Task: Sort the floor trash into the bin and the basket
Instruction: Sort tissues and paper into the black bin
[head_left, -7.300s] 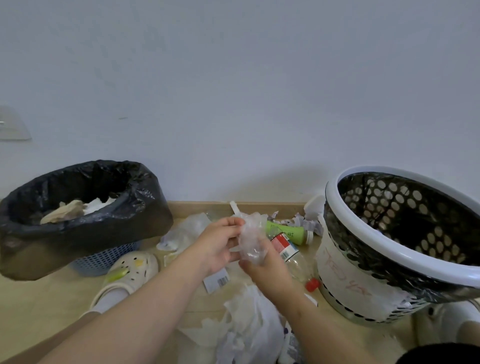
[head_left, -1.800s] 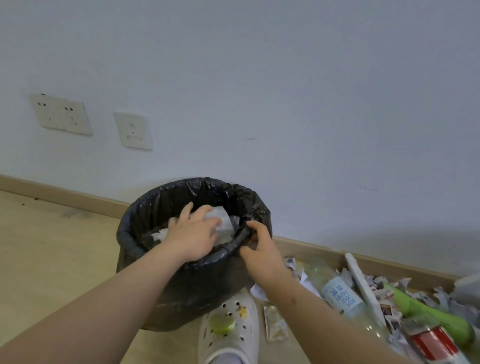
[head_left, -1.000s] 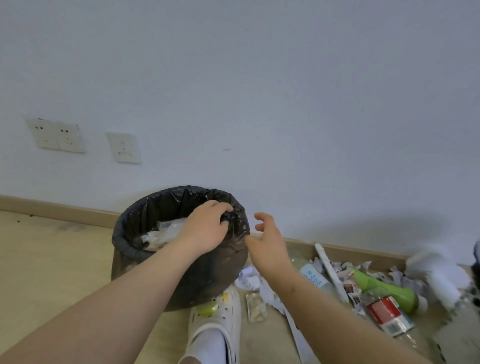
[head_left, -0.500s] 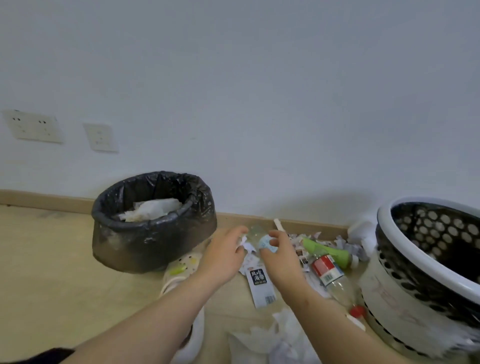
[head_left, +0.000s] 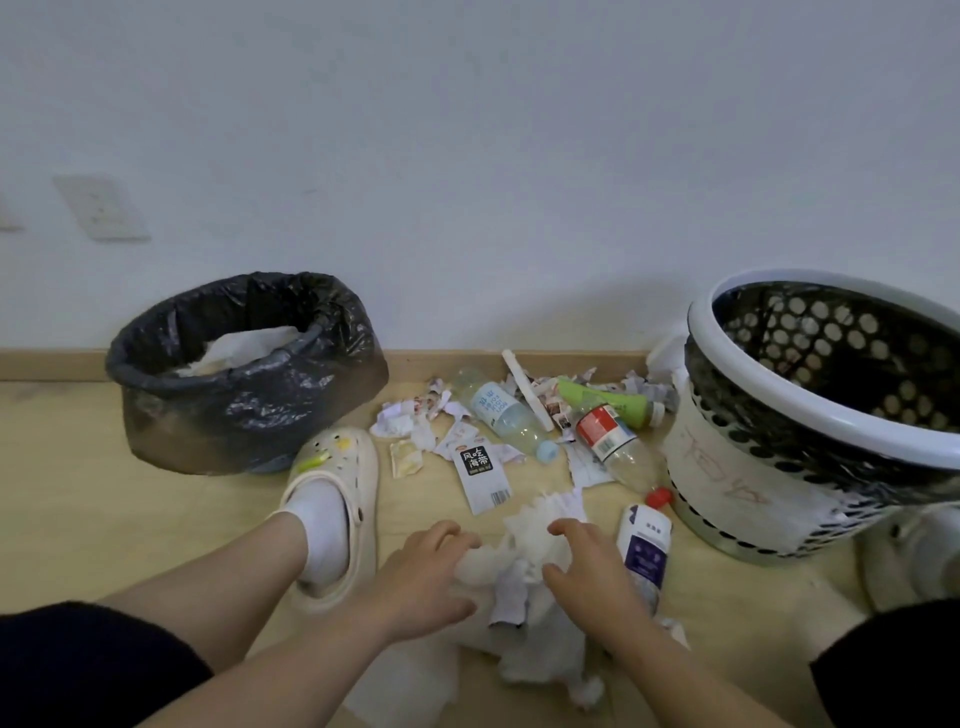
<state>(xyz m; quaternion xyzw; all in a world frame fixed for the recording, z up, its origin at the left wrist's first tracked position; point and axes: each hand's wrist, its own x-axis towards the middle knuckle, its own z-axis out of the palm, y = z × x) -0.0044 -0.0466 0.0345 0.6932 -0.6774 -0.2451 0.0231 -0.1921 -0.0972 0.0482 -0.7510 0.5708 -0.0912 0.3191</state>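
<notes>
A pile of crumpled white tissue paper (head_left: 530, 525) lies on the wooden floor in front of me. My left hand (head_left: 428, 579) grips its left side with curled fingers. My right hand (head_left: 589, 574) claws over its right side, thumb and fingers closing on the paper. The bin lined with a black bag (head_left: 156, 364) stands at the left by the wall, with white paper inside. The white basket with black perforated walls (head_left: 769, 410) stands at the right.
Between bin and basket lie a blue-label bottle (head_left: 506, 415), a green bottle (head_left: 608, 402), a red-label bottle (head_left: 613, 447), a black-label packet (head_left: 480, 470) and paper scraps (head_left: 410, 418). A purple-label bottle (head_left: 644, 540) lies beside my right hand. My foot in a cream clog (head_left: 337, 493) rests at the left.
Both hands left the bin's rim, swung right over the scattered trash and came down near me onto the tissue pile. The view turned from the bin toward the basket.
</notes>
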